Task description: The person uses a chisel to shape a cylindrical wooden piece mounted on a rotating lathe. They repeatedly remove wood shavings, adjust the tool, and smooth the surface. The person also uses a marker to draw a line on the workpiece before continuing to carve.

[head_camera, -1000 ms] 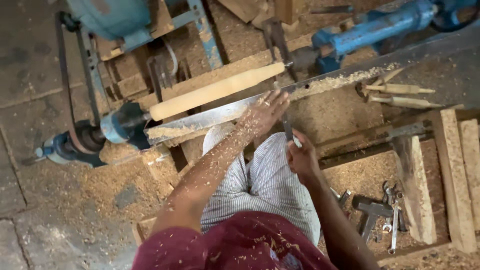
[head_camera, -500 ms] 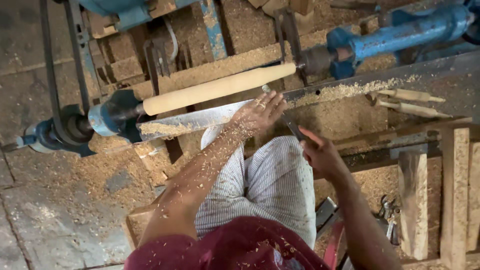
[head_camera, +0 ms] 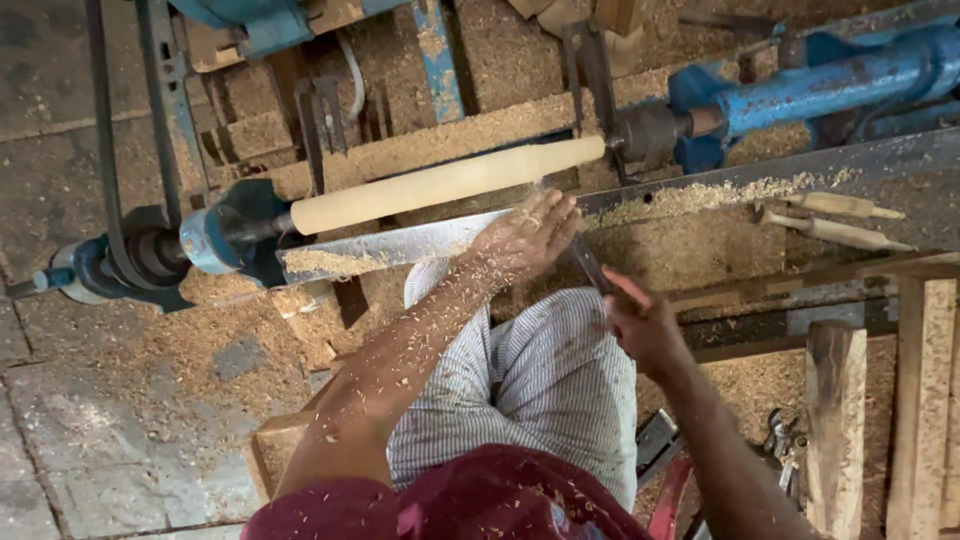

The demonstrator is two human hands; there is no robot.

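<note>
A pale wooden cylinder [head_camera: 445, 184] is mounted between the blue headstock [head_camera: 220, 238] at left and the blue tailstock [head_camera: 800, 95] at right. My left hand [head_camera: 525, 238] rests on the metal tool rest [head_camera: 400, 245], dusted with shavings, and presses down on the blade of a turning chisel [head_camera: 588, 265]. My right hand [head_camera: 645, 325] is closed around the chisel's handle, closer to my body. The chisel tip points toward the right part of the cylinder.
Sawdust and shavings cover the lathe bed and floor. Two turned wooden pieces [head_camera: 835, 220] lie on the rest at right. A drive belt [head_camera: 105, 150] runs at left. Wooden planks [head_camera: 920, 400] and metal tools [head_camera: 785, 445] lie at lower right.
The view has shifted slightly. Both hands stay on the chisel at the tool rest, my left hand moved a little to the right along the rest.
</note>
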